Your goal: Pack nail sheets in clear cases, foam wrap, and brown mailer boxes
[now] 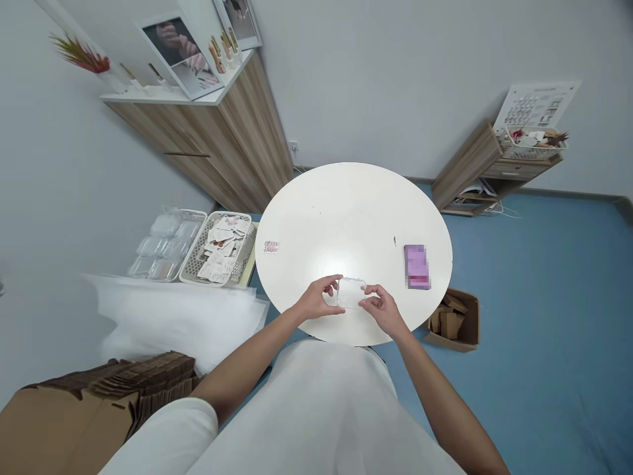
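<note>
Between my two hands is a small clear plastic box [351, 294], held just over the near part of the round white table [346, 198]. My left hand [321, 297] grips its left side, thumb below and fingers above. On the right side, my right hand [382, 307] pinches the edge between thumb and fingers. Whether anything lies inside the box I cannot tell. Left of my hands, a small card with pinkish nail-like pieces [271, 247] lies on the table. A purple packet or box [418, 267], its face blurred, rests at the right.
Left of the table stand a basket of printed cards [186, 269] and a basket of clear plastic boxes [165, 241]. White sheets [182, 316] and folded cardboard [74, 415] are nearer me. An open carton [472, 323] sits on the floor at right. Cabinets [247, 125] line the wall.
</note>
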### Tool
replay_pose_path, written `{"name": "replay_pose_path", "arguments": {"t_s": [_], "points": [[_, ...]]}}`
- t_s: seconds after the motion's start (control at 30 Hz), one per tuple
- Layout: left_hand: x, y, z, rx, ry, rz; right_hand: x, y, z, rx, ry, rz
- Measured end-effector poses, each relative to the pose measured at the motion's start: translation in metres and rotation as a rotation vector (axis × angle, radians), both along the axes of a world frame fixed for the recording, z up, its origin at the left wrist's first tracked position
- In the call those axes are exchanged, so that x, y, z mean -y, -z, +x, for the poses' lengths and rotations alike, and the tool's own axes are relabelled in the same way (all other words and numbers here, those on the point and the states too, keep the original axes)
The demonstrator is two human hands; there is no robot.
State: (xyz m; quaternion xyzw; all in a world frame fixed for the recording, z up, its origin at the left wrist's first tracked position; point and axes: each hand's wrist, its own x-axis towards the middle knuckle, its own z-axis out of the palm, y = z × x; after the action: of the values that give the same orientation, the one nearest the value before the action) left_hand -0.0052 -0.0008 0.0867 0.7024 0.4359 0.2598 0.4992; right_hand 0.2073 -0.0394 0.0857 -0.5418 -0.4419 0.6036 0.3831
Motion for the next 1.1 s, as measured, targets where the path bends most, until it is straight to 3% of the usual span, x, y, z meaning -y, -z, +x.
{"name": "replay_pose_path", "arguments": {"t_s": [0.13, 0.37, 0.8, 1.1], "points": [[-0.002, 0.001, -0.003, 0.034, -0.013, -0.053, 0.002, -0.006, 0.002, 0.207, -0.068, 0.159], [0.000, 0.002, -0.007, 0.097, 0.011, -0.126, -0.003, -0.014, 0.000, 0.261, -0.237, 0.247], [0.008, 0.002, -0.006, 0.278, -0.041, -0.305, -0.010, -0.018, -0.008, 0.262, -0.156, 0.339], [0.010, -0.003, 0.002, 0.342, -0.066, -0.323, -0.009, -0.020, -0.003, 0.249, -0.105, 0.338]]}}
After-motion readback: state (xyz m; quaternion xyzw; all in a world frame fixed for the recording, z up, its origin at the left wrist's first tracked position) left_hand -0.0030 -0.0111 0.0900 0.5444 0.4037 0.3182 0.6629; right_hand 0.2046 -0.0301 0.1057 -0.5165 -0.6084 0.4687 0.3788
